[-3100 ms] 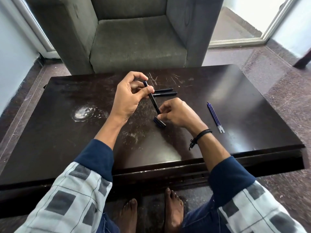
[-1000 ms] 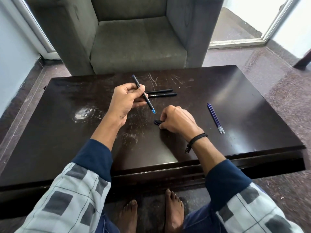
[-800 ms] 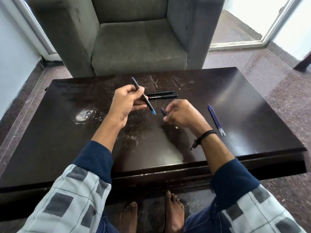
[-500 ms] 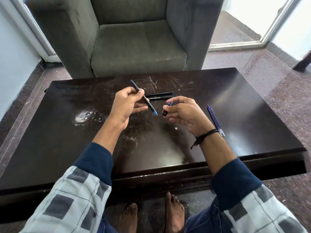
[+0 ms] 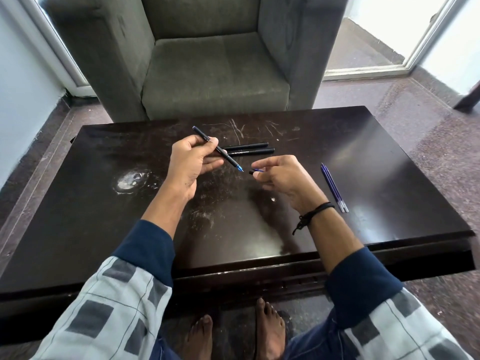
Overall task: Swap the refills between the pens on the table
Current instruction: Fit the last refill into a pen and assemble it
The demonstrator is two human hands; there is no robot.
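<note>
My left hand (image 5: pixel 192 162) grips a black pen (image 5: pixel 225 157) above the dark table (image 5: pixel 389 162), its blue tip pointing down to the right. My right hand (image 5: pixel 281 175) pinches the pen's small dark cap (image 5: pixel 255 171), whose open end faces the tip with a short gap between them. Two more black pens (image 5: pixel 249 148) lie side by side on the table just behind my hands. Two blue refills (image 5: pixel 333 187) lie together on the table to the right of my right hand.
A grey armchair (image 5: pixel 207 61) stands right behind the table's far edge. A whitish stain (image 5: pixel 132 179) marks the table on the left. My bare feet (image 5: pixel 233 331) rest on the floor under the near edge.
My right hand picked the cap up off the table and brought it up toward the pen tip. My left hand turned the pen so its tip points at the cap.
</note>
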